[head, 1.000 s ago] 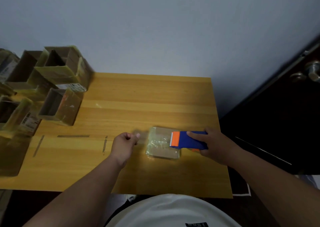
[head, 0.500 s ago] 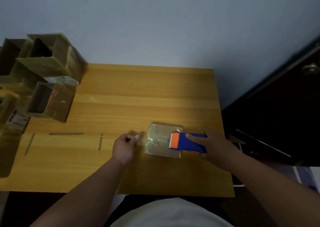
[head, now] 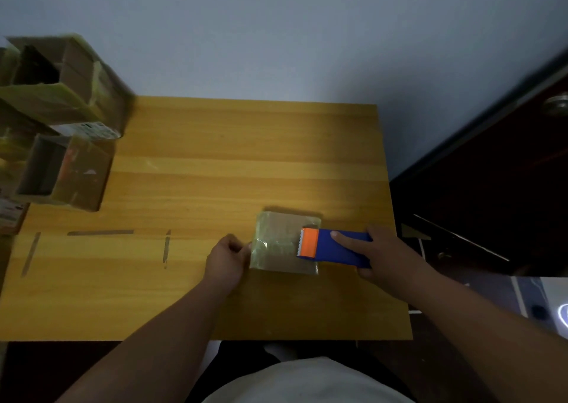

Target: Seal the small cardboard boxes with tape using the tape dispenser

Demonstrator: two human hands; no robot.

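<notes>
A small cardboard box (head: pixel 281 243), shiny with clear tape, lies flat near the right front of the wooden table (head: pixel 215 163). My right hand (head: pixel 387 253) grips the blue tape dispenser (head: pixel 336 249), index finger laid along its top. The dispenser's orange toothed end rests over the box's right part. My left hand (head: pixel 227 259) is curled at the box's left edge and pinches the end of a clear tape strip that runs across the box top.
Several open cardboard boxes (head: pixel 64 169) with yellowish tape are stacked at the table's left side and back left corner. Short tape strips (head: pixel 100 232) stick to the tabletop front left. A dark door (head: pixel 507 172) with a knob stands to the right.
My left hand has moved right until it touches the box's left edge. The dispenser stays over the box's right part. The view has shifted slightly to the right.
</notes>
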